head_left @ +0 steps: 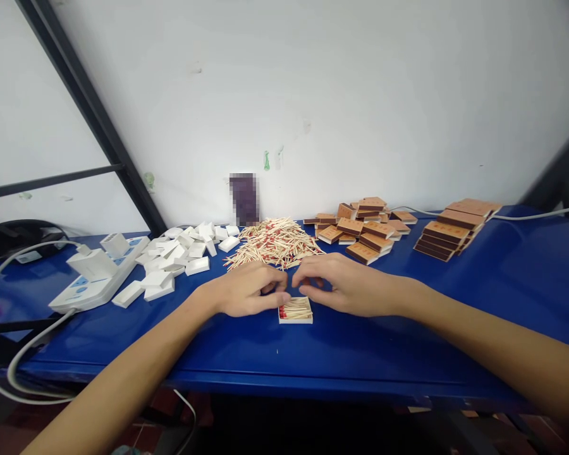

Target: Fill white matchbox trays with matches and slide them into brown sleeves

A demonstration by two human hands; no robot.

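Observation:
A small white matchbox tray (296, 321) lies near the front middle of the table, with red-tipped matches (298, 308) in it. My left hand (249, 289) is over the tray's left back corner, its fingers curled and thumb close to the index fingertip; whatever may be between them is hidden. My right hand (348, 284) is just behind and right of the tray, fingers bent, with a gap between thumb and index finger and nothing visible in it. Behind both hands rises a loose heap of matches (277, 240).
Several white empty trays (175, 253) are piled at left, beside a white power strip (99, 284) with plugs and cables. Brown matchbox sleeves (367, 227) lie heaped right of the matches. Stacked matchboxes (455, 227) stand farther right. The blue table (360, 354) meets a white wall.

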